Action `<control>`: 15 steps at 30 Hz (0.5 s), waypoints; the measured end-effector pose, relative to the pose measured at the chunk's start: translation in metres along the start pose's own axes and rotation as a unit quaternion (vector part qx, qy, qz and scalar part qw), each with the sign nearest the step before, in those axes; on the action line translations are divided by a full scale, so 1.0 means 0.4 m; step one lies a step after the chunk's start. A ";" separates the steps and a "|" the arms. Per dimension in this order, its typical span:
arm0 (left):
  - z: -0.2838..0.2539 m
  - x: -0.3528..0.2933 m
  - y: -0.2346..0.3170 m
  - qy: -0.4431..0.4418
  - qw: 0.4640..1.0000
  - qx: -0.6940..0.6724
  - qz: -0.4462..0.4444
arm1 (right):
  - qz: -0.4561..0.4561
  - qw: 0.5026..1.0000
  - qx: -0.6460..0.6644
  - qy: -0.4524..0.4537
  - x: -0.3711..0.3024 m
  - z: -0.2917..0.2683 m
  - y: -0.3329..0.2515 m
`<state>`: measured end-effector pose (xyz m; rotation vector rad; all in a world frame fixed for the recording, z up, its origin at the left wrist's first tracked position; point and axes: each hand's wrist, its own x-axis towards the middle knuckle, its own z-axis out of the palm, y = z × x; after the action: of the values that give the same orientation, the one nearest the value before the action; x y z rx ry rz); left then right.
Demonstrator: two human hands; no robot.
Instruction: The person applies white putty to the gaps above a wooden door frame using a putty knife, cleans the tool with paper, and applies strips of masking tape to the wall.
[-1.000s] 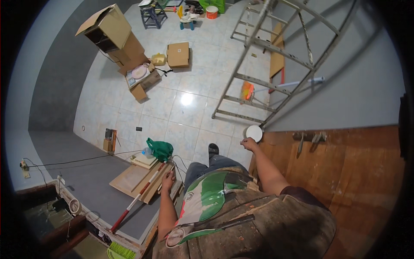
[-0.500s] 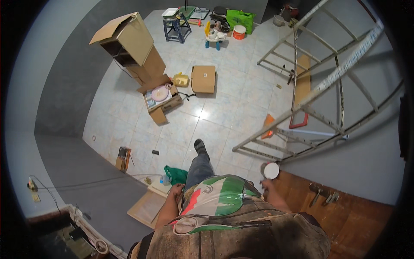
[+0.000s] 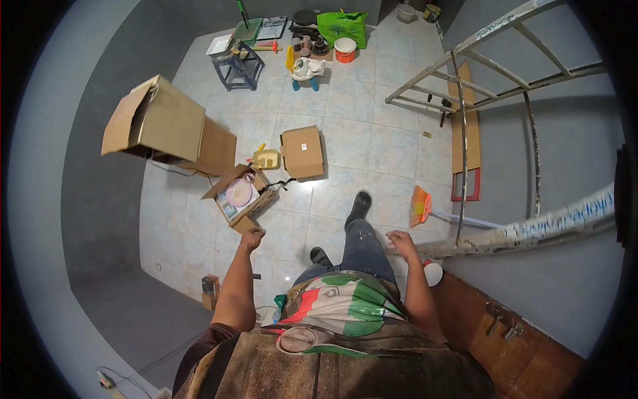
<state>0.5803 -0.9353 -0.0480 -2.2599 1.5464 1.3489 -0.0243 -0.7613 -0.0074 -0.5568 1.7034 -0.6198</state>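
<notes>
My left hand point(image 3: 251, 239) is loosely closed, its fingers curled, with nothing visible in it. In the picture it lies just below the flap of an open cardboard box point(image 3: 250, 223) on the floor; I cannot tell that it touches it. A round pink item point(image 3: 239, 191) sits in that box. My right hand point(image 3: 401, 244) is open and holds nothing, its fingers a little apart. It is nearest to the metal ladder frame point(image 3: 458, 249) on the right, with the orange broom head point(image 3: 419, 207) further off.
A flat closed carton point(image 3: 302, 152) and a yellow tub point(image 3: 267, 159) are ahead. Tall stacked cartons point(image 3: 174, 123) stand left. Farther back are a dark stool point(image 3: 239, 68), a small chair point(image 3: 307, 69), a red-and-white bucket point(image 3: 345, 50) and a green bag point(image 3: 342, 28). Brown boards point(image 3: 465, 319) edge the right.
I have stepped forward, and the boxes and ladder are nearer. Both hands have swung forward from beside my body. A second foot now shows.
</notes>
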 end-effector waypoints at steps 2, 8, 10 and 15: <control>-0.035 0.072 0.163 -0.023 0.998 -0.058 0.000 | -0.026 1.000 -0.009 -0.003 0.131 -0.023 -0.104; -0.012 0.157 0.527 -0.017 0.983 -0.179 -0.027 | -0.041 0.979 -0.199 -0.017 0.505 -0.194 -0.335; 0.038 0.183 0.498 -0.032 0.976 -0.211 -0.036 | -0.044 0.973 -0.224 -0.028 0.629 -0.237 -0.503; 0.084 0.136 0.618 -0.080 0.964 -0.233 -0.098 | -0.049 0.989 -0.129 0.052 0.908 -0.343 -0.795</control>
<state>0.3704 -1.0764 -0.0119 -2.3886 1.0006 1.9374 -0.2210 -1.2220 -0.0344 -0.8070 1.8774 -0.5087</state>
